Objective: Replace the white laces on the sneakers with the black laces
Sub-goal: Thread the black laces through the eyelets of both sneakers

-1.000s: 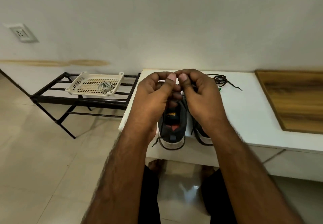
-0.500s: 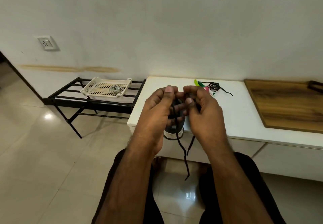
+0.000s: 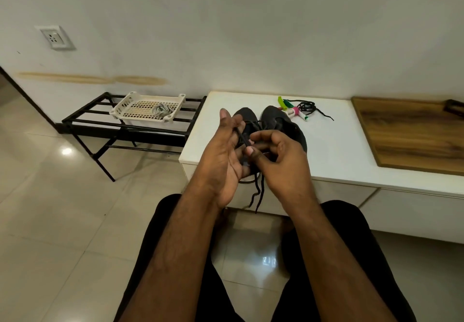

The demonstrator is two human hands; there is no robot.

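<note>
Two dark grey sneakers stand side by side on the white bench (image 3: 334, 151), the left sneaker (image 3: 244, 116) mostly behind my hands, the right sneaker (image 3: 281, 123) beside it. A black lace (image 3: 258, 193) runs from the left sneaker through my fingers, and its two ends hang over the bench's front edge. My left hand (image 3: 223, 156) holds a strand between its fingers with the palm turned inward. My right hand (image 3: 278, 158) pinches the lace between thumb and curled fingers. A second black lace (image 3: 310, 107) lies coiled at the back of the bench.
A white perforated tray (image 3: 148, 107) holding a pale bundle of laces (image 3: 160, 109) sits on a black metal rack (image 3: 105, 126) to the left. Coloured markers (image 3: 292, 108) lie by the coiled lace. A wooden board (image 3: 411, 133) covers the bench's right part. Tiled floor lies below.
The camera has pulled back and tilted, so both sneakers show. My hands have lowered and spread slightly, and the left hand's fingers have opened out while the lace ends hang down.
</note>
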